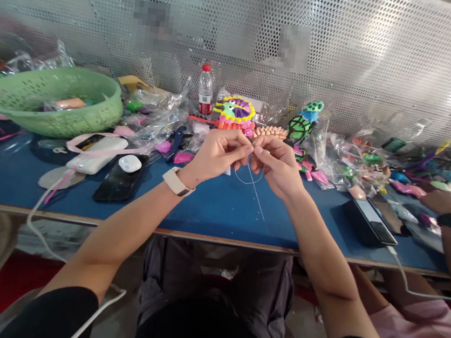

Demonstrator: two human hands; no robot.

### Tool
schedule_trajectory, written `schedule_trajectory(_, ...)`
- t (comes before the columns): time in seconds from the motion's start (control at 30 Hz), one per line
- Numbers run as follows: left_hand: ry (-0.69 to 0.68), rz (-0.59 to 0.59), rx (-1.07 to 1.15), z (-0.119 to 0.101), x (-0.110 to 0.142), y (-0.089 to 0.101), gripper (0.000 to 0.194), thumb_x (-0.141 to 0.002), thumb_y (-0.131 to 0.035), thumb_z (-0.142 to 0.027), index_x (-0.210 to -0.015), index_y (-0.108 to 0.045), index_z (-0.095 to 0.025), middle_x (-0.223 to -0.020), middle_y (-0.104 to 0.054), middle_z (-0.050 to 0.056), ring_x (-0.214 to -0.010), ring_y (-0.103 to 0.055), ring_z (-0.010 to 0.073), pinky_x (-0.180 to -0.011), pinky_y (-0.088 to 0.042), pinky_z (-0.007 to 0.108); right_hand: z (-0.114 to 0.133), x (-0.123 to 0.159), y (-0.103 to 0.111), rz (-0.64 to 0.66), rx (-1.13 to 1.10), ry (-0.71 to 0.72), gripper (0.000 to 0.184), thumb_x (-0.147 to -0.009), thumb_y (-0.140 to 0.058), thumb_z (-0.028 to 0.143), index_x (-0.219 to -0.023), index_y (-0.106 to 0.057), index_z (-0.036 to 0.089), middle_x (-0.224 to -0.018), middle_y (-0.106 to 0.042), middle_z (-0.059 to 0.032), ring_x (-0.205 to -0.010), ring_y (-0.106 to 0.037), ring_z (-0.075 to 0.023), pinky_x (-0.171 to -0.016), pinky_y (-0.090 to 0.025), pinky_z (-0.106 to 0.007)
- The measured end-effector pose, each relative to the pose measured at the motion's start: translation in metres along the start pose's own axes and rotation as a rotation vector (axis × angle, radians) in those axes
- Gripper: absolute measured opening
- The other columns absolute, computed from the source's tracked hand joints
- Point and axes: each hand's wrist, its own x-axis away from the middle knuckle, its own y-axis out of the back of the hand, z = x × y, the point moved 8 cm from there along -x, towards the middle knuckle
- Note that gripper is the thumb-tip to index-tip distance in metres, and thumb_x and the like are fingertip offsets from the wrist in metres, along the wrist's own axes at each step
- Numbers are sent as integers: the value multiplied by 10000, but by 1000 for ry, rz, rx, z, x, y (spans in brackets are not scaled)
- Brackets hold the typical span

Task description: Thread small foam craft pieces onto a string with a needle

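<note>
Held up over the table's middle, my left hand and my right hand meet at their fingertips, both pinched. A thin pale thread, perhaps fine wire, runs from between them; it forms a small loop and one end hangs toward the table. Whatever else sits in the pinch is too small to make out. Just behind my hands are a colourful clay figure with a yellow scalloped edge, a peach-coloured row of small pieces and a green-and-black clay figure.
A green basket stands at left, near a black phone and a white power bank. Behind are a bottle and plastic bags. At right lie a black box-shaped device and another person's hand.
</note>
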Motion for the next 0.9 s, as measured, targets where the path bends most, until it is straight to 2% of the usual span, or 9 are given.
schedule_trajectory(0.3, 96, 47, 130, 14, -3, -3, 503, -944, -922, -652, -860, -724, -197, -676, -703, -2, -528, -618, 83, -511, -503, 226, -2, -1, 2, 18, 12, 6, 453, -904, -963, 597, -1010, -663, 275, -771, -611, 58, -618, -593, -103, -552, -491, -260)
schedule_trajectory(0.5, 173, 92, 204, 19, 0, -8, 508, -948, -915, -652, -837, -691, -210, -678, -677, -11, -555, -611, 92, -522, -500, 236, -5, 1, -7, 158, -16, -18, 433, -999, -871, 615, -1080, -589, 296, -835, -686, 37, -653, -608, -119, -562, -492, -252)
schedule_trajectory(0.6, 175, 104, 202, 20, 0, -9, 502, -975, -887, -648, -833, -687, -209, -672, -659, -9, -558, -613, 100, -531, -513, 254, -6, 1, -9, 185, -39, -33, 436, -1007, -862, 615, -1081, -567, 304, -845, -687, 43, -644, -592, -116, -557, -489, -248)
schedule_trajectory(0.73, 159, 97, 170, 22, -1, -7, 526, -962, -888, -678, -843, -685, -208, -685, -674, -4, -564, -618, 100, -529, -511, 246, -4, 0, -4, 158, 9, -19, 443, -992, -874, 628, -1077, -591, 298, -828, -639, 51, -661, -613, -117, -562, -507, -248)
schedule_trajectory(0.9, 126, 19, 64, 21, -2, 0, 501, -980, -877, -671, -915, -711, -203, -729, -708, 7, -588, -634, 94, -571, -541, 240, -5, -3, 9, 23, 135, 5, 480, -933, -912, 667, -1067, -681, 268, -849, -669, 32, -665, -652, -112, -575, -551, -260)
